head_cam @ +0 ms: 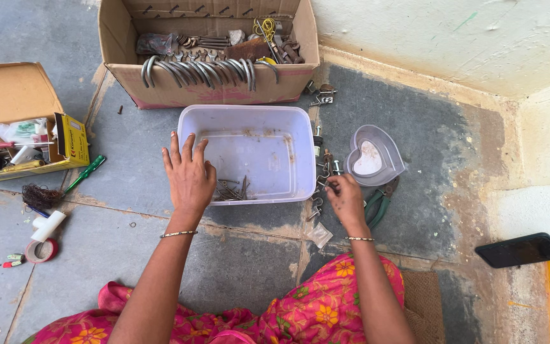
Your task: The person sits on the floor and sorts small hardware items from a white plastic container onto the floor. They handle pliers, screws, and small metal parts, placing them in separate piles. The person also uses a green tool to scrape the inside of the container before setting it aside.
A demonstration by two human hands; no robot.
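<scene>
1. My left hand [189,175] lies flat, fingers spread, holding nothing, on the near rim of the plastic tub [249,127].
2. My right hand [346,199] has a pinching grip on a small screw [326,185], floor-level, right of tub.

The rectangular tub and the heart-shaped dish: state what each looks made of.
The rectangular tub looks like translucent whitish plastic, scuffed and rust-stained; the floor shows faintly through it. The heart-shaped dish looks like glossy greyish plastic, its thin rim catching light.

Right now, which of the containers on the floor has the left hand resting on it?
The clear plastic tub in the middle: the left hand lies on its near-left rim. The cardboard boxes and heart-shaped dish are untouched.
</scene>
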